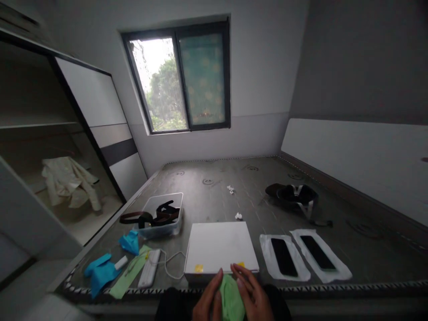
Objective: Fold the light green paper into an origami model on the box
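My left hand point(207, 299) and my right hand point(253, 294) meet at the bottom edge of the view, both closed around a soft light green cloth point(230, 299) between them. Their fingertips almost touch the near edge of a flat white box point(219, 245) that lies on the grey mattress point(234, 191). Two small yellow stickers mark the box's near edge.
Right of the box, two black phones point(283, 257) point(317, 252) lie on white sheets. To the left are a clear tray with dark straps point(160, 216), blue cloths point(100, 272), a green strip and a white power strip point(149, 267). A black strap bundle point(294, 194) lies further back.
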A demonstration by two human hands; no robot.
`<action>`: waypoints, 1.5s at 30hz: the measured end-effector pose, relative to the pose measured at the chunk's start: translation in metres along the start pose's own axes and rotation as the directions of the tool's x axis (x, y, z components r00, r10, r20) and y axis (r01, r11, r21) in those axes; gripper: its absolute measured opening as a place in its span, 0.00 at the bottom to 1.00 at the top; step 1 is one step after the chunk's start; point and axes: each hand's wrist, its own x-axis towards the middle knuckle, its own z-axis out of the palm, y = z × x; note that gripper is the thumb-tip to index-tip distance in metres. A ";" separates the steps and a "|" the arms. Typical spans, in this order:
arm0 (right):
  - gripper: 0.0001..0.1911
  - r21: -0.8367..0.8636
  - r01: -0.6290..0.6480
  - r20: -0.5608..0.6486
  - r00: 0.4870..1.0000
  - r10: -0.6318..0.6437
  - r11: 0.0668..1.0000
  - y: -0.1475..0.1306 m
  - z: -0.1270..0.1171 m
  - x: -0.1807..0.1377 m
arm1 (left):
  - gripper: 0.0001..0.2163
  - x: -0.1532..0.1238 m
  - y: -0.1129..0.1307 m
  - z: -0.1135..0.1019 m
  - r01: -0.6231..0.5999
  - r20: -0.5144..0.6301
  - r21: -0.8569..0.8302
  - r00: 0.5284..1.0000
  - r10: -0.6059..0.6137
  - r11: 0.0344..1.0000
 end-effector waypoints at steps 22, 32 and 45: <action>0.33 -0.061 0.012 0.037 0.999 -0.010 0.998 -0.008 0.029 -0.018 | 0.31 0.003 0.051 0.025 0.207 0.262 -0.651 0.964 -0.040 0.730; 0.19 -0.176 -0.034 0.010 0.999 0.036 0.984 -0.026 0.019 -0.015 | 0.31 0.005 0.042 0.013 0.209 0.256 -0.710 0.966 -0.030 0.673; 0.19 0.016 -0.150 -0.032 0.988 0.150 0.989 -0.030 0.011 -0.013 | 0.34 0.009 0.035 -0.002 0.270 0.317 -0.640 0.946 -0.073 0.719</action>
